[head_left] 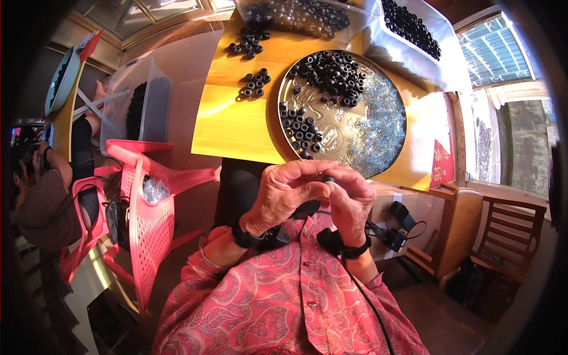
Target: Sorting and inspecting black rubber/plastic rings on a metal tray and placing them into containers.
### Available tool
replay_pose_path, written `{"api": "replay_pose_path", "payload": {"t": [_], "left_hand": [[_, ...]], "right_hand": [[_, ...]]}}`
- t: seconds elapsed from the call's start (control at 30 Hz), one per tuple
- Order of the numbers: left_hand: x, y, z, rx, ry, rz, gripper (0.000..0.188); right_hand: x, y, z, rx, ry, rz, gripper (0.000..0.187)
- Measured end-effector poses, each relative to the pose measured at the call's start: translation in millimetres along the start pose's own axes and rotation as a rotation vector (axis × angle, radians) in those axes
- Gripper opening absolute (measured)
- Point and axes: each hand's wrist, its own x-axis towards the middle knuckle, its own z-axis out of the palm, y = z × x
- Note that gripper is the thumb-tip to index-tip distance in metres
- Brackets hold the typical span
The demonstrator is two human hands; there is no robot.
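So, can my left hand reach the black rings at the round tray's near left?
Probably yes: your left hand is just short of the black rings, with only the rim of the round tray between, though it seems busy with a small dark piece.

Fisheye's up on the wearer's head from where I'm standing, aimed down over the shirt [260,296]. Pretty close to both hands [284,192] [353,204], table [228,127] just beyond.

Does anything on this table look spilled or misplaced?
Nothing clearly. Some black beads lie loose on the yellow tabletop, left of the round tray that holds similar ones, but their clusters may be deliberate.
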Motion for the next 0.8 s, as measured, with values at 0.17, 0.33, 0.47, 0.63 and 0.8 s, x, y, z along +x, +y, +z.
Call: {"api": "replay_pose_path", "payload": {"t": [0.17, 0.33, 0.47, 0.63, 0.8], "left_hand": [[-2, 4, 0, 0.064, -0.056, 0.107, 0.046], [-5, 2, -1, 0.128, -0.07, 0.166, 0.053], [-5, 9, -2, 0.205, -0.083, 0.243, 0.044], [-2, 19, -4, 0.452, -0.1, 0.425, 0.034], [-4, 19, -12, 0.595, -0.034, 0.444, 0.024]], "right_hand": [[2, -7, 4, 0.062, -0.024, -0.01, 0.022], [6, -4, -6, 0.11, -0.053, 0.013, 0.032], [8, -9, -3, 0.194, -0.092, 0.084, 0.025], [9, -10, -4, 0.186, -0.132, 0.079, 0.015], [6, -15, 3, 0.029, -0.121, 0.08, 0.01]]}}
